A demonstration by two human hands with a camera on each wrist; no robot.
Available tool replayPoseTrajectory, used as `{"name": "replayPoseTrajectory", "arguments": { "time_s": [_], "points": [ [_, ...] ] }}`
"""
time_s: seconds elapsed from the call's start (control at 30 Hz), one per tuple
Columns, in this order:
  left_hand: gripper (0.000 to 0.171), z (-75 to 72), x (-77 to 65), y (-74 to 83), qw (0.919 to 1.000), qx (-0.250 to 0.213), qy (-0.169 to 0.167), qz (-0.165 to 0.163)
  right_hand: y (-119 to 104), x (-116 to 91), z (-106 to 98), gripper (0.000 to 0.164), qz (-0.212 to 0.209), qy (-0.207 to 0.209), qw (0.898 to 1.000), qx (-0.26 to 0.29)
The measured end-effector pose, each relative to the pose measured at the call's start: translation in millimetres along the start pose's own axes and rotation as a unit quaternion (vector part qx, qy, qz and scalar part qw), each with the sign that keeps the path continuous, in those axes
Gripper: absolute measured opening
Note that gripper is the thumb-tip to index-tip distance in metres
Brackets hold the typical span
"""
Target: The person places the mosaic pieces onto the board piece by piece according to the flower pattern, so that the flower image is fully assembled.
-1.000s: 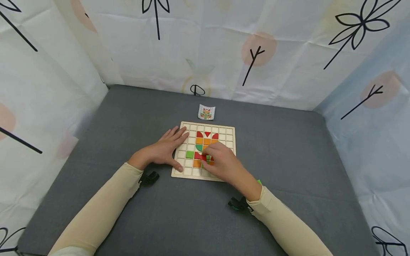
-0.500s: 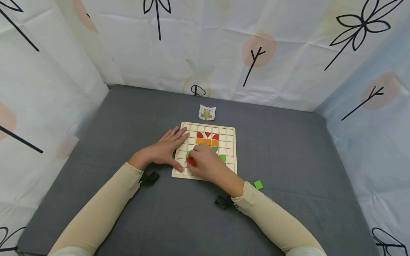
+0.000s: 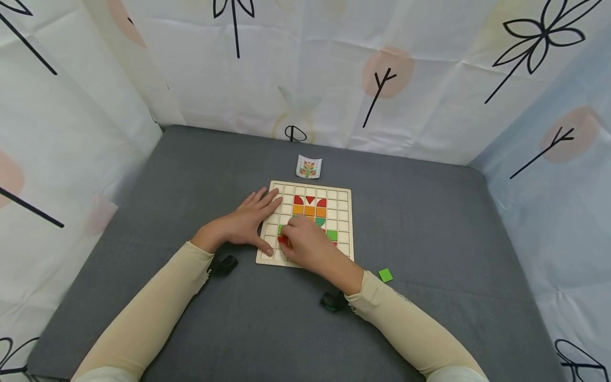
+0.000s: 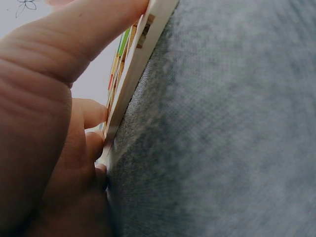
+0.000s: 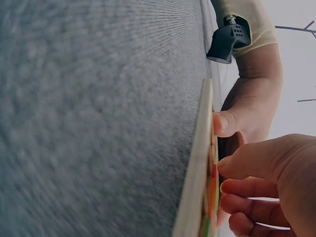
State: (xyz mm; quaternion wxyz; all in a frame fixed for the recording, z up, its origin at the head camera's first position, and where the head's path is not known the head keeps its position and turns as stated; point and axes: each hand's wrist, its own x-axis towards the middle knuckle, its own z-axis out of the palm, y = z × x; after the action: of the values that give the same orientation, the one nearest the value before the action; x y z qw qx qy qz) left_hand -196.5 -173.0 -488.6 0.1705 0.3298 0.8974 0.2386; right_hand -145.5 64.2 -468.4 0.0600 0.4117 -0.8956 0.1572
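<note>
A square wooden grid board lies on the grey table, with red, orange and green tiles in its cells. My left hand spreads over its left edge; in the left wrist view, the thumb rests on the rim. My right hand is over the lower left part of the board, fingers curled. It holds a small red tile at a cell there, thumb against it. In the right wrist view, the red tile sits low at the board under the thumbtip. The right hand hides several cells.
A small pattern card with a coloured design lies behind the board. One loose green square tile is on the table, right of the right wrist. Patterned white cloth surrounds the table on the sides in view.
My right hand has carried the red tile leftward from above the lower middle of the board to a lower left cell, where it now lies flatter. My left hand stays put.
</note>
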Motion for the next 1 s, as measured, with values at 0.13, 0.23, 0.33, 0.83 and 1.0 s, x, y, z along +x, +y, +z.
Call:
{"name": "replayPoseTrajectory", "arguments": {
  "time_s": [0.13, 0.23, 0.33, 0.83, 1.0],
  "points": [
    [0.14, -0.3, 0.8, 0.4, 1.0, -0.001, 0.0, -0.005, 5, -12, -15, 0.009, 0.018, 0.013, 1.0, 0.013],
    [0.141, -0.7, 2.8, 1.6, 0.9999, 0.002, -0.002, -0.01, 18, -33, -36, 0.013, 0.041, 0.018, 0.999, 0.031],
    [0.142, -1.9, 4.7, 2.4, 0.9999, 0.004, -0.004, -0.013, 37, -64, -61, 0.02, 0.071, 0.017, 0.996, 0.053],
    [0.141, -1.5, -0.3, -0.2, 0.9999, -0.005, 0.0, -0.009, 72, -198, -87, 0.047, 0.186, -0.031, 0.981, 0.055],
    [0.14, -0.9, 0.9, 1.3, 0.9999, -0.009, 0.0, -0.006, 72, -209, -83, 0.049, 0.188, -0.048, 0.978, 0.073]
  ]
}}
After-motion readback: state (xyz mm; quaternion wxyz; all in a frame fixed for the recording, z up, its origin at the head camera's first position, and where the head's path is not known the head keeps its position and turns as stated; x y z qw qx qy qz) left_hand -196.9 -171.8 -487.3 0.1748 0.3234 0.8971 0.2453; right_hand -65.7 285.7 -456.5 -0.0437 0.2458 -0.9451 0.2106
